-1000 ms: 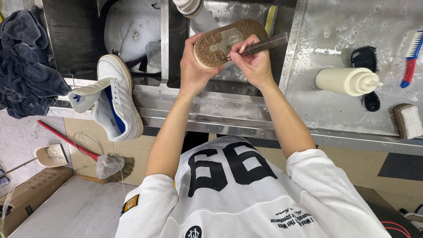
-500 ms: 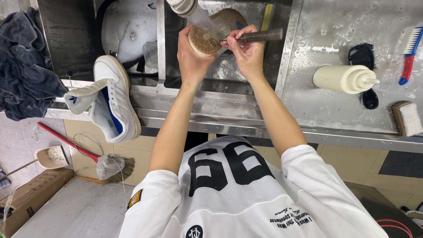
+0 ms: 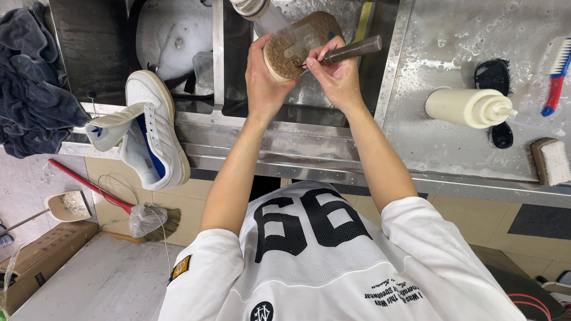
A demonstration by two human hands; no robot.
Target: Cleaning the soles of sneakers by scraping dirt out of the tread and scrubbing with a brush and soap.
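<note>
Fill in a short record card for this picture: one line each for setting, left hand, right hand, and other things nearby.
Setting: wet steel sink and counter, seen from above
Left hand: grips a shoe, brown sole turned up, under the tap
Right hand: holds a dark-handled tool, its tip on the sole
On the sink's edge: white and blue sneaker
On the counter: cream squeeze bottle, lying down; brushes

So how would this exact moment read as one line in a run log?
left hand: holds shoe sole-up over sink | right hand: presses dark-handled tool to sole | nearby: white sneaker on sink edge
</note>
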